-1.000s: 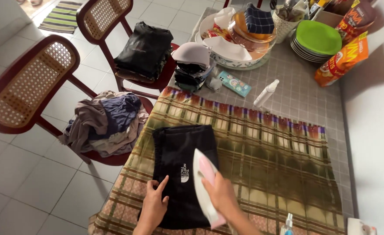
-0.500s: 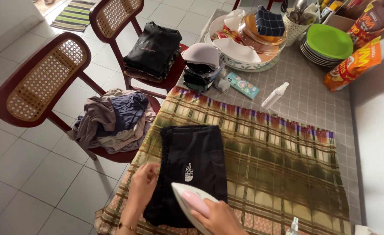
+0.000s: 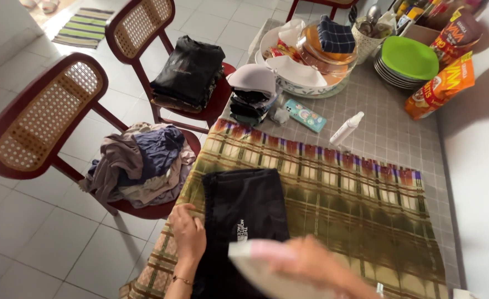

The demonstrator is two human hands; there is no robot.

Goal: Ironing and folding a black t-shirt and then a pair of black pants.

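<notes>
A black garment [image 3: 243, 213] with a small white logo lies flat on a green and brown plaid cloth [image 3: 338, 194] spread over the table. My left hand [image 3: 188, 233] rests on the garment's left edge, fingers curled onto the fabric. My right hand [image 3: 311, 266], blurred at the bottom of the view, grips a white and pink clothes iron [image 3: 261, 260] that sits over the lower part of the garment.
A white spray bottle [image 3: 346, 129] and a small teal box [image 3: 305, 115] lie beyond the cloth. Folded dark clothes [image 3: 253, 97], a covered bowl [image 3: 305, 55], green plates [image 3: 408, 60] and snack bags [image 3: 441, 88] stand behind. Two wooden chairs [image 3: 45, 119] at left hold crumpled laundry [image 3: 139, 163] and folded black clothes [image 3: 189, 72].
The iron has slid from the garment's right side down and left over its lower part. My left hand stays on the left edge. The camera has tilted lower and nearer.
</notes>
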